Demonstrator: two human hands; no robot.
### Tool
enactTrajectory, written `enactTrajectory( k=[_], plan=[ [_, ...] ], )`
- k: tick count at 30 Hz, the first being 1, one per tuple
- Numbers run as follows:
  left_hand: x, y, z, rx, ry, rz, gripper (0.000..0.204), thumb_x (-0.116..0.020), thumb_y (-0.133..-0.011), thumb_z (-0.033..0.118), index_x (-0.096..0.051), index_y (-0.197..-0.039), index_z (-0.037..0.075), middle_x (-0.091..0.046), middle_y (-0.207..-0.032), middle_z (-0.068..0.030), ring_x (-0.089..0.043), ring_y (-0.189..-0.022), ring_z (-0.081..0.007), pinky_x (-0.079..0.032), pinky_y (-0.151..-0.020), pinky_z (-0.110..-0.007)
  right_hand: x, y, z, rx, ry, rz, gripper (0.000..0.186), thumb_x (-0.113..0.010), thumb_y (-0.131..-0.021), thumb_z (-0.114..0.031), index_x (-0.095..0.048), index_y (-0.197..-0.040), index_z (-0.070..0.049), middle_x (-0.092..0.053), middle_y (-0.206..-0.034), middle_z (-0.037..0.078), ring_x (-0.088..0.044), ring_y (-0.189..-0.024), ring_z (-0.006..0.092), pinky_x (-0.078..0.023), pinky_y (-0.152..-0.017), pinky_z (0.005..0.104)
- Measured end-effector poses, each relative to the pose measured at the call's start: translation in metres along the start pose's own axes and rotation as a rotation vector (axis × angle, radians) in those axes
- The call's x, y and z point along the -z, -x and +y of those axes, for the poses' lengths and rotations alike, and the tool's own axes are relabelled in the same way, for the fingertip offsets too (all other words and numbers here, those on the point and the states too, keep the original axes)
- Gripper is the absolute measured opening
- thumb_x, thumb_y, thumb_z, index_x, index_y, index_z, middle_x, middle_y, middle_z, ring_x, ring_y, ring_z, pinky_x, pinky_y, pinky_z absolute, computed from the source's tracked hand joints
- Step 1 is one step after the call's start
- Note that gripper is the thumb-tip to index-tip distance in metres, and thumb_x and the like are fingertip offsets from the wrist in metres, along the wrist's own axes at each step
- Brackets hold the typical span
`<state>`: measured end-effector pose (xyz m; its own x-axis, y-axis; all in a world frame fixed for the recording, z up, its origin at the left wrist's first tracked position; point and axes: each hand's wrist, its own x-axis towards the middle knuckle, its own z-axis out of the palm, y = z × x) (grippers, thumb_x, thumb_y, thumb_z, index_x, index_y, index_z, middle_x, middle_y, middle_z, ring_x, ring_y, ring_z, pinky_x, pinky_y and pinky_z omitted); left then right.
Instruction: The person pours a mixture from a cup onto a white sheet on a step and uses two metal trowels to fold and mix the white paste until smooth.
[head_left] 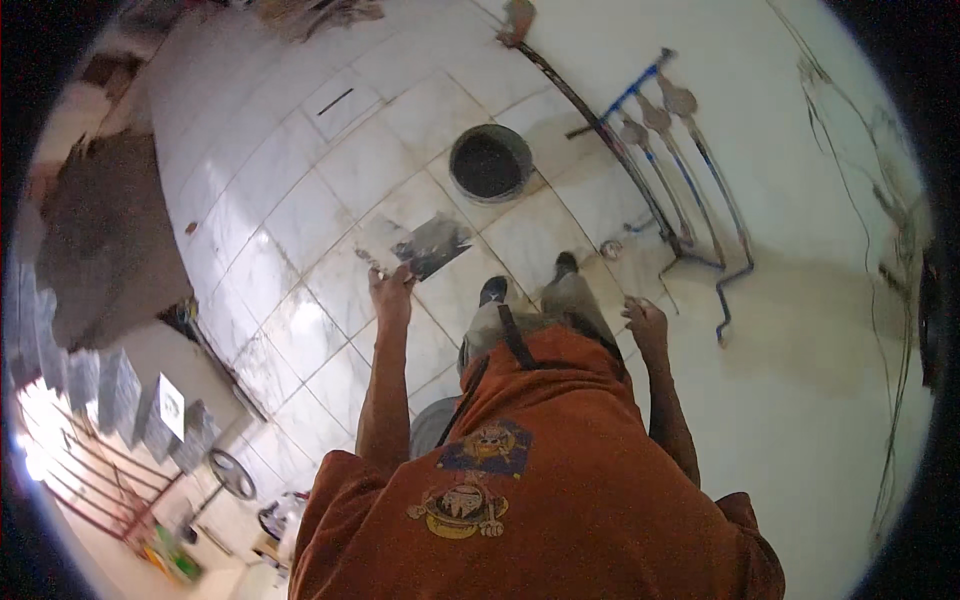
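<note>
Grey plate (434,246), pinched by outstretched left hand (392,290), right hand (647,326) out sideways, fingers loosely parted

The bare left forearm (383,385) leaves a short, loose, rust-orange cloth sleeve (342,490) and reaches almost straight forward, the wrist nearly in line with it. At its end the left hand (392,290) has its fingers bent toward the thumb in a grip. The bare right forearm (672,400) angles forward and slightly inward (it reaches less far), and the right hand (647,325) hangs with fingers loosely curled.
</note>
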<state>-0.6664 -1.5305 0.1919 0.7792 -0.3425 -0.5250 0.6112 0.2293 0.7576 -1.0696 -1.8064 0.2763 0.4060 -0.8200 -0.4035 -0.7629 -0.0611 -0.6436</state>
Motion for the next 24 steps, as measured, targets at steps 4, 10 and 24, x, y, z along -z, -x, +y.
enactTrajectory(
  k=[4, 10, 24],
  plan=[
    [0.011, 0.006, 0.01, -0.185, -0.134, 0.085, 0.045, -0.065, -0.083, -0.003, -0.041, -0.121, 0.005, -0.061, -0.105, -0.0119, -0.063, -0.092, -0.0245, -0.054, -0.074, -0.038, -0.044, -0.05, -0.163, 0.121, 0.079, -0.351, 0.047, -0.054, -0.098, -0.042, -0.066, -0.117, -0.001, -0.072, -0.095, 0.014, -0.071, -0.083, 0.0195, -0.056, -0.072, 0.0351],
    [-0.083, 0.069, 0.039, -0.134, 0.295, 0.211, 0.041, -0.065, -0.085, -0.005, -0.044, -0.119, 0.004, -0.062, -0.103, -0.0122, -0.065, -0.089, -0.0236, -0.055, -0.073, -0.037, -0.108, -0.064, -0.255, 0.236, -0.259, -0.829, 0.059, -0.05, -0.099, -0.05, -0.061, -0.119, 0.004, -0.07, -0.102, 0.013, -0.068, -0.092, 0.0208, -0.056, -0.078, 0.0352],
    [-0.063, 0.155, 0.048, -0.388, 0.408, 0.591, 0.055, -0.066, -0.089, 0.005, -0.032, -0.132, -0.001, -0.055, -0.117, -0.0192, -0.064, -0.099, -0.0253, -0.059, -0.086, -0.039, -0.215, -0.063, -0.322, -0.262, -0.567, -1.483, 0.042, -0.061, -0.097, -0.034, -0.056, -0.124, -0.002, -0.062, -0.118, 0.011, -0.059, -0.107, 0.0264, -0.048, -0.093, 0.0445]
  ],
)
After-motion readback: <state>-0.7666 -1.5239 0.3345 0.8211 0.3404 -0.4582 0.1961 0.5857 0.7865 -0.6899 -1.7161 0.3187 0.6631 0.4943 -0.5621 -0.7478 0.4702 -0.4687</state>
